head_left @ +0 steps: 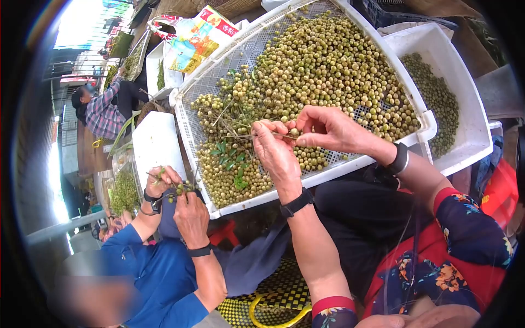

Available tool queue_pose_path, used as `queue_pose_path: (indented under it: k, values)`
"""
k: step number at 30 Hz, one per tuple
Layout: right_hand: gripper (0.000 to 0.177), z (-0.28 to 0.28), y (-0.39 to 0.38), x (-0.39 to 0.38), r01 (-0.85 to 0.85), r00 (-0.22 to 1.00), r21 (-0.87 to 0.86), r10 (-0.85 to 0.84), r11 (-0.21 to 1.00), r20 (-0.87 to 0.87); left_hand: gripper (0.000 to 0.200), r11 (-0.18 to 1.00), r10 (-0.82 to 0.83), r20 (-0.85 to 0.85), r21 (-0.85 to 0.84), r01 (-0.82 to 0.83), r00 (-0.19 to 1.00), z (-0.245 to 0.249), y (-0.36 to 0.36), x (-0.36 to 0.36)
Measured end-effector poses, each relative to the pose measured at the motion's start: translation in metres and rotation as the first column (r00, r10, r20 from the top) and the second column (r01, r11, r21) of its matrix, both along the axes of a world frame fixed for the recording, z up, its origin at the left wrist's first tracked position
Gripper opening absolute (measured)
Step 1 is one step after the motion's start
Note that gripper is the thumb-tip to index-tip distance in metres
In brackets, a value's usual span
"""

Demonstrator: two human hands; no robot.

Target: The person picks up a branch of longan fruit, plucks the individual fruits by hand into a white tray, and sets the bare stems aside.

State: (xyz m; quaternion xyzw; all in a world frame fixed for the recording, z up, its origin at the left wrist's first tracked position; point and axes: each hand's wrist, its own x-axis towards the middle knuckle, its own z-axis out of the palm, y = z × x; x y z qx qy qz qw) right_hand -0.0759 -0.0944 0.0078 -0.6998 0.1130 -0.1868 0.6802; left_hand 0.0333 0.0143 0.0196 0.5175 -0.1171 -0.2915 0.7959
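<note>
My left hand (274, 151) is closed on a thin brown twig (240, 134), part of a sprig reaching left over the fruit. Close beside it, my right hand (334, 130) pinches a small round yellow-green fruit (295, 132) between thumb and fingers. Both hands are above a large white perforated tray (183, 117) heaped with small round yellow-green fruit (328, 71). Bare stems and fruit clusters lie in its left part, along with some green leaves (228, 156).
To my left a co-worker in a blue shirt (150, 268) holds a fruiting sprig (180, 188). A white foam box (465, 104) with smaller green fruit stands right of the tray. Behind are a printed bag (197, 41) and another person in plaid (106, 112). A yellow-handled woven basket (284, 290) sits below.
</note>
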Motion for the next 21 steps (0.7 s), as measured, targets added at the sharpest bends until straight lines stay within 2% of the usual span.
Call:
queue_pose_path:
  k: [2,3,5,6,7,8,9,10,12,13,14,16,17,18,21]
  values:
    - [0.019,-0.017,0.009,0.009,-0.039,0.996,0.215,0.02,0.976,0.088,0.027,0.999,-0.032,0.009,-0.034,0.033,0.999,-0.005,0.001,0.0]
    - [0.019,-0.021,0.012,0.009,-0.038,0.996,0.215,0.02,0.976,0.088,0.026,0.998,0.004,0.028,0.063,-0.006,1.0,-0.005,-0.003,-0.003]
    - [0.014,-0.024,0.016,0.011,0.003,0.999,0.557,-0.031,0.831,0.042,0.024,0.976,0.072,0.108,0.198,-0.092,0.992,-0.009,-0.009,-0.007]
    - [0.014,-0.03,0.014,0.013,0.006,0.998,0.556,-0.036,0.831,0.043,0.024,0.976,0.067,0.109,0.197,-0.088,0.992,-0.017,-0.006,-0.005]
    - [0.013,-0.039,0.013,0.017,0.013,0.997,0.613,-0.053,0.79,0.047,0.025,0.879,-0.053,0.391,0.455,-0.143,0.919,-0.027,0.001,-0.001]
    - [0.013,-0.039,0.012,0.019,0.017,0.996,0.665,-0.067,0.747,0.05,0.026,0.717,-0.241,0.592,0.642,-0.27,0.769,-0.024,0.003,-0.001]
    - [0.015,-0.038,0.01,0.015,-0.015,1.0,0.673,-0.008,0.739,0.03,0.029,0.799,-0.176,0.482,0.58,-0.162,0.858,-0.022,0.004,-0.002]
    - [0.015,-0.036,0.007,0.013,-0.015,0.999,0.673,-0.008,0.74,0.031,0.029,0.799,-0.176,0.483,0.579,-0.162,0.858,-0.019,0.005,-0.002]
    - [0.017,-0.029,0.003,0.01,-0.057,0.996,0.695,0.088,0.717,-0.009,0.029,0.867,-0.122,0.282,0.496,-0.036,0.952,-0.014,0.008,-0.002]
    - [0.021,-0.026,0.0,0.007,-0.1,0.993,0.751,0.11,0.653,0.037,0.029,0.908,-0.087,0.215,0.418,-0.01,0.973,-0.012,0.008,-0.002]
    - [0.021,-0.027,0.001,0.007,-0.1,0.993,0.752,0.11,0.652,0.037,0.029,0.908,-0.088,0.215,0.419,-0.01,0.973,-0.012,0.008,-0.002]
    - [0.021,-0.03,0.001,0.007,-0.161,0.98,0.567,0.064,0.808,0.188,0.028,0.947,-0.02,0.117,0.322,-0.019,0.993,-0.011,0.006,-0.002]
    - [0.02,-0.029,0.001,0.008,-0.166,0.974,0.508,0.06,0.845,0.218,0.028,0.947,-0.021,0.117,0.321,-0.018,0.993,-0.011,0.005,-0.003]
    - [0.02,-0.028,0.0,0.007,-0.166,0.974,0.506,0.06,0.847,0.219,0.027,0.945,-0.009,0.116,0.325,-0.03,0.993,-0.01,0.005,-0.003]
    - [0.017,-0.019,-0.003,0.0,-0.132,0.991,0.542,0.113,0.83,0.068,0.026,0.956,0.021,0.101,0.29,-0.049,0.995,-0.012,0.005,-0.003]
